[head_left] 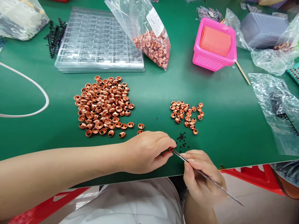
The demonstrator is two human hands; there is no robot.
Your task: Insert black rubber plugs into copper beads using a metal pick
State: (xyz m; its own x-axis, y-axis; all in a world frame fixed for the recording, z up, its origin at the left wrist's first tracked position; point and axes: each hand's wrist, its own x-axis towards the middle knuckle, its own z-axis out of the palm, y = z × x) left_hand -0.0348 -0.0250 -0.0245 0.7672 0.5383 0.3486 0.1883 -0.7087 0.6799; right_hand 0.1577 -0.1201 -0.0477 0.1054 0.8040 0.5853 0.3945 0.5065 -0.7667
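Observation:
Between thumb and fingertips, my left hand (146,152) pinches one small copper-coloured cup (171,149); its hollow side faces right. My right hand (203,177) grips thin metal tweezers (205,176), whose tips reach into or against that cup; the exact contact is too small to make out. Just beyond the fingertips lie several tiny black pieces (182,137) on the green table. A large pile of copper-coloured cups (105,105) spreads out past my left forearm. Past the black pieces is a smaller group of the same cups (188,114).
Stacked clear plastic trays (100,40) stand at the back left, beside a bag of copper cups (154,46). A pink basket (215,60) holds an orange-red sponge-like block (215,41). Plastic bags (275,112) lie at right. A white cable (37,85) loops at left.

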